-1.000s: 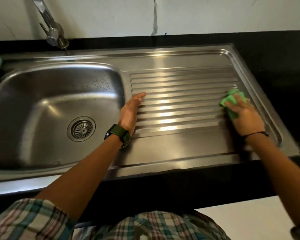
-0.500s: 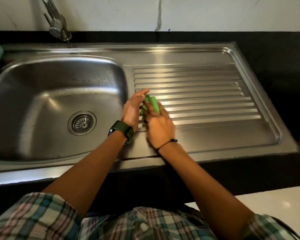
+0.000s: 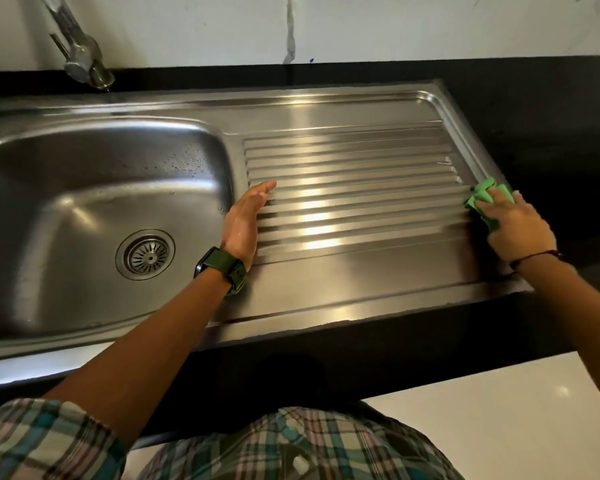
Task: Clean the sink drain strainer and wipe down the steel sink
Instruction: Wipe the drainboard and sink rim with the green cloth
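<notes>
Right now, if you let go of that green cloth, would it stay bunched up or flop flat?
Probably flop. The green cloth crumples in soft folds under the right hand, so it looks limp and light. On the ribbed drainboard it likely sags rather than slides.

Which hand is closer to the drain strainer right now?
Left. The left hand rests on the drainboard's inner edge, just right of the basin holding the drain strainer. The right hand presses the green cloth at the drainboard's far right end.
</notes>
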`<action>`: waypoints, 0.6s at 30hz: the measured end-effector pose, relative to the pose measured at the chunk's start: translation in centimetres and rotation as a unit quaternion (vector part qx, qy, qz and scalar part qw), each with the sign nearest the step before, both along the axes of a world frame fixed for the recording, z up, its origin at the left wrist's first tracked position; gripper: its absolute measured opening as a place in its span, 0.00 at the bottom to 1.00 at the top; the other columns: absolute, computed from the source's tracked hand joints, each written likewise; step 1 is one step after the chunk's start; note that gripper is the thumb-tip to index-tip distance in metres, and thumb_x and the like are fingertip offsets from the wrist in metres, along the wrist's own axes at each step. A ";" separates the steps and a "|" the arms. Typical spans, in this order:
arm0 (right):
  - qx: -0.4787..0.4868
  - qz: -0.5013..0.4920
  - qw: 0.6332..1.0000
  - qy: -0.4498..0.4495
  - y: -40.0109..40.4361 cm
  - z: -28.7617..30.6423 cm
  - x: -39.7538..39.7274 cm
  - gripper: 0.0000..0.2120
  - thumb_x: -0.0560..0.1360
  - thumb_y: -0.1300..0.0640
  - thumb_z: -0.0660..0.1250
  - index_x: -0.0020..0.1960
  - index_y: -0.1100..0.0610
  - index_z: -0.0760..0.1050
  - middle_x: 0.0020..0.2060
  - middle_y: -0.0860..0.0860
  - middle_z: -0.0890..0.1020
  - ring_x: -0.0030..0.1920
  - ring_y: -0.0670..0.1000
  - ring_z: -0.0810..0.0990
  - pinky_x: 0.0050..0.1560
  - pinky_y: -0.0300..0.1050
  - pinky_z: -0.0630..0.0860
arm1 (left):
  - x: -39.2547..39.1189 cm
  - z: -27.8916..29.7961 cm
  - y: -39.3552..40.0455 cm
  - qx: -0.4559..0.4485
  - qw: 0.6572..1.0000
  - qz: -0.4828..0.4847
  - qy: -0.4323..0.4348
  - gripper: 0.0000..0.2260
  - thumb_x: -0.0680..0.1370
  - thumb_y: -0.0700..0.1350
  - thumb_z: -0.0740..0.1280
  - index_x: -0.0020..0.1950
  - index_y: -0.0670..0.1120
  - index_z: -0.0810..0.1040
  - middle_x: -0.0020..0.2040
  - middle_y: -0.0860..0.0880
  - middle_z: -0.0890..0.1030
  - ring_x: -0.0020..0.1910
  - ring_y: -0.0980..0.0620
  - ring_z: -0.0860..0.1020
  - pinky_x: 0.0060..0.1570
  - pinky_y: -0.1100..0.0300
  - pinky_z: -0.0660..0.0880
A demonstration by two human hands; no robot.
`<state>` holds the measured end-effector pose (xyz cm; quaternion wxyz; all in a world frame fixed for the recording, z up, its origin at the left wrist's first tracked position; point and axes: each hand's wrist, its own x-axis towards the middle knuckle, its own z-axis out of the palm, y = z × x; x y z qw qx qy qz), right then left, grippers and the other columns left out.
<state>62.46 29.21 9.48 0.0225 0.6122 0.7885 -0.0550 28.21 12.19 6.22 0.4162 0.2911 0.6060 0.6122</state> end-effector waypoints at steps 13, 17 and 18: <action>0.010 0.310 0.942 0.128 -18.2 -1.0 -21.9 0.26 0.72 0.62 0.63 0.70 0.54 0.67 0.72 0.50 0.66 0.72 0.60 0.63 0.70 0.45 0.63 | 1.4 0.0 -2.2 0.012 0.998 0.025 -0.049 0.16 0.71 0.52 0.57 0.54 0.51 0.79 0.59 0.48 0.78 0.61 0.50 0.74 0.65 0.51 0.68; -0.033 0.359 0.929 0.080 -17.9 -1.7 -21.4 0.22 0.80 0.59 0.50 0.74 0.51 0.58 0.76 0.46 0.54 0.76 0.57 0.50 0.75 0.48 0.51 | 1.8 -0.3 -2.7 0.017 0.999 0.045 0.010 0.18 0.73 0.51 0.56 0.55 0.47 0.79 0.56 0.47 0.79 0.54 0.55 0.76 0.56 0.61 0.72; -0.028 0.370 0.925 0.085 -17.4 -1.6 -20.2 0.21 0.80 0.59 0.51 0.72 0.51 0.61 0.75 0.46 0.56 0.76 0.58 0.52 0.73 0.49 0.55 | 1.9 -0.3 -2.8 0.014 0.999 0.036 0.036 0.18 0.73 0.50 0.56 0.56 0.46 0.79 0.55 0.48 0.80 0.52 0.57 0.76 0.52 0.67 0.73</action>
